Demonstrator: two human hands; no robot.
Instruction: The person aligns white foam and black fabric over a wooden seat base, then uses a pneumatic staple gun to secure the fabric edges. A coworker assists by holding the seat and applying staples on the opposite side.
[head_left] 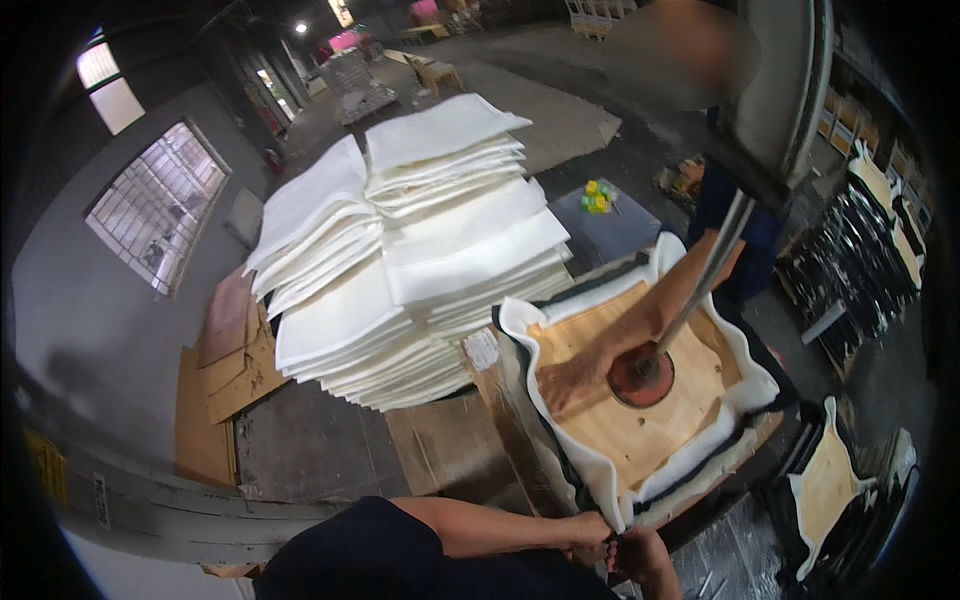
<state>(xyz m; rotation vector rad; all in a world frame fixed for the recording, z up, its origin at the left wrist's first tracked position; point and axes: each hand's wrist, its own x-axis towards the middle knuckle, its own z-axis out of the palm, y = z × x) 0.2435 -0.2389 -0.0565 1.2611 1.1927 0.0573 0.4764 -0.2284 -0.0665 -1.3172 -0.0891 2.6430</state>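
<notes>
In front of me lies a wooden seat panel (575,345), with white padding (690,470) and dark cover fabric (655,490) turned up around its edges. A round red press pad (641,376) on a metal rod bears on the panel's middle. At the near corner, my left hand (588,532) is closed, pinching the dark fabric by the padding's tip. My right hand (643,558) is closed right beside it at the same corner, its fingers curled on the fabric. A co-worker's hand (570,385) rests on the panel's left part.
Tall stacks of white padding sheets (480,240) stand at the far left. Another padded panel (825,490) lies at the right, near a pile of black-wrapped pieces (850,270). The press column (775,110) rises at the far right, in front of the co-worker. Cardboard sheets (235,350) lean by the wall.
</notes>
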